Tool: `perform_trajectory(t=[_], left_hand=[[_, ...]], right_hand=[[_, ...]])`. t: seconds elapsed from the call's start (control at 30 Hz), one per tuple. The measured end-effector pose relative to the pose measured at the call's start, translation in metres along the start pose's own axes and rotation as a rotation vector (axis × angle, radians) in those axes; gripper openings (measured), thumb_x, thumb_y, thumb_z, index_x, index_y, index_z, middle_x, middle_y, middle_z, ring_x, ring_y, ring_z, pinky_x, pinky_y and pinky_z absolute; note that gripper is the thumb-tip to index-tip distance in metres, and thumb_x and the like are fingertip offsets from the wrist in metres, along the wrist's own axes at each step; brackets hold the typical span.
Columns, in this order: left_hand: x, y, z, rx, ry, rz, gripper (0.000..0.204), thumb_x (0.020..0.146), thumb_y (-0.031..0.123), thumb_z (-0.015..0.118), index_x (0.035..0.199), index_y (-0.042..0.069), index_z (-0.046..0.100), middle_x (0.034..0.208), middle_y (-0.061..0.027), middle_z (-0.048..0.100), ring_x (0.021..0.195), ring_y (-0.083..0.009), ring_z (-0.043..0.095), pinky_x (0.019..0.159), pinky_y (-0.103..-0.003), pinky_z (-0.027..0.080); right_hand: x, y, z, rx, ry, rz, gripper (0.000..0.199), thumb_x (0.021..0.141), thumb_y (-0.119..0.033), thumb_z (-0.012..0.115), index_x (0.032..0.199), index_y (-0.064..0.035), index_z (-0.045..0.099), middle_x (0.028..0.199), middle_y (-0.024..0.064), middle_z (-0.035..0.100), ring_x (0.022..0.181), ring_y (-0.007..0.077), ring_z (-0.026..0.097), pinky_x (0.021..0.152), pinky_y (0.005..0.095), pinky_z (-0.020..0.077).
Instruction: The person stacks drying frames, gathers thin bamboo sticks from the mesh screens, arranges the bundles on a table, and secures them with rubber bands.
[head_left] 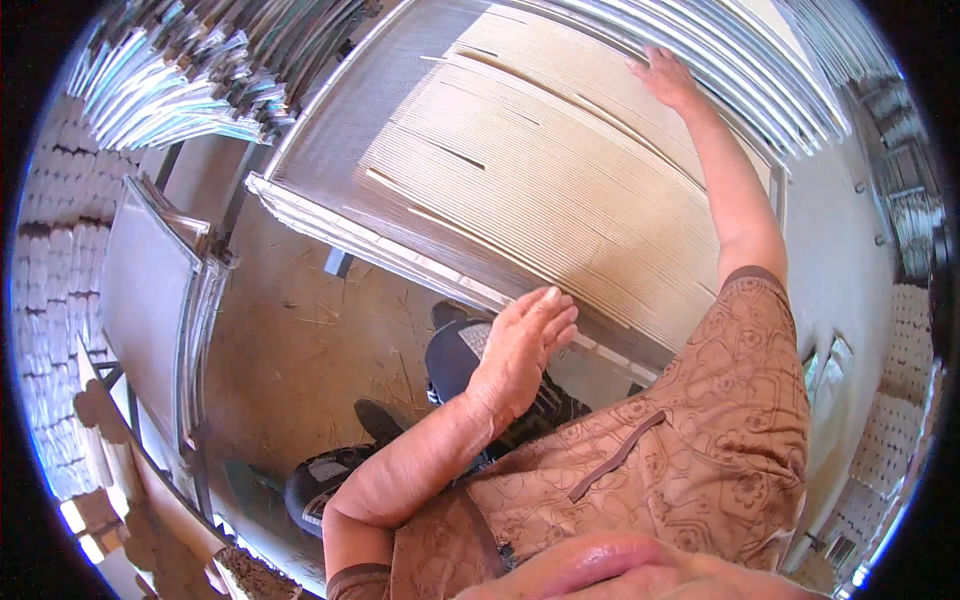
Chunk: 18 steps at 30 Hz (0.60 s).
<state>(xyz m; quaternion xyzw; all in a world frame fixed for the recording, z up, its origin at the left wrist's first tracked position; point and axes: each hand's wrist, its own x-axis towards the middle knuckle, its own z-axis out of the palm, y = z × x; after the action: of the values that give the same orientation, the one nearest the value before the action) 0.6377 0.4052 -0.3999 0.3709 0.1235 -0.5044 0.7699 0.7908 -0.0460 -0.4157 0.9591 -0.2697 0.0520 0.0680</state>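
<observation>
A layer of thin tan sticks (560,180) lies side by side on a mesh-covered framed tray (340,130), with narrow gaps and a few sticks lying askew. My right arm reaches across to the far side, where my right hand (667,78) rests at the far edge of the sticks, fingers apart and nothing in them. By the near rim, my left hand (525,342) is held with its fingers stretched out beside the stick ends, holding nothing that I can see. Whether its fingertips touch the sticks, I cannot tell.
Stacked metal-edged frames (730,70) stand just beyond the tray. More frames (150,290) lean at the left, and a tall pile (190,85) rises at the far left. Loose stick scraps (320,315) litter the brown floor near my feet.
</observation>
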Motion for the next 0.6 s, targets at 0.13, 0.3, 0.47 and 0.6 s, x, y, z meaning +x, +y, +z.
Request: perform_trajectory(t=[0.13, 0.3, 0.47, 0.6], left_hand=[[0.005, 0.006, 0.002, -0.018, 0.004, -0.028, 0.059, 0.101, 0.027, 0.055, 0.140, -0.011, 0.032, 0.143, -0.0277, 0.043, 0.132, -0.0354, 0.046, 0.110, -0.042, 0.041], [0.016, 0.014, 0.006, 0.002, -0.018, -0.025, 0.057, 0.102, 0.028, 0.054, 0.139, -0.011, 0.035, 0.143, -0.0255, 0.044, 0.133, -0.0338, 0.046, 0.111, -0.041, 0.040], [0.042, 0.006, 0.004, 0.009, -0.050, -0.049, 0.051, 0.102, 0.029, 0.052, 0.133, -0.010, 0.042, 0.139, -0.0223, 0.049, 0.130, -0.0303, 0.050, 0.111, -0.040, 0.040], [0.056, 0.001, 0.007, -0.003, -0.076, -0.025, 0.049, 0.103, 0.029, 0.051, 0.130, -0.011, 0.044, 0.138, -0.0201, 0.051, 0.127, -0.0280, 0.052, 0.110, -0.040, 0.040]], right_hand=[[0.031, -0.007, 0.014, 0.090, -0.061, 0.026, 0.071, 0.099, -0.058, 0.039, 0.147, -0.0056, 0.038, 0.151, 0.0183, 0.039, 0.140, 0.0366, 0.036, 0.115, 0.0484, 0.0309], [0.046, -0.018, 0.015, -0.051, 0.006, -0.059, 0.070, 0.098, -0.060, 0.039, 0.140, -0.0052, 0.048, 0.138, 0.0203, 0.050, 0.128, 0.0364, 0.048, 0.108, 0.0504, 0.0385], [0.057, -0.015, 0.026, -0.035, 0.031, -0.089, 0.070, 0.098, -0.062, 0.037, 0.132, -0.0025, 0.053, 0.132, 0.0211, 0.057, 0.122, 0.0367, 0.054, 0.104, 0.0503, 0.0420], [0.033, -0.028, 0.032, 0.170, 0.078, -0.163, 0.070, 0.097, -0.063, 0.037, 0.130, -0.0040, 0.054, 0.127, 0.0220, 0.060, 0.119, 0.0375, 0.056, 0.103, 0.0506, 0.0420]])
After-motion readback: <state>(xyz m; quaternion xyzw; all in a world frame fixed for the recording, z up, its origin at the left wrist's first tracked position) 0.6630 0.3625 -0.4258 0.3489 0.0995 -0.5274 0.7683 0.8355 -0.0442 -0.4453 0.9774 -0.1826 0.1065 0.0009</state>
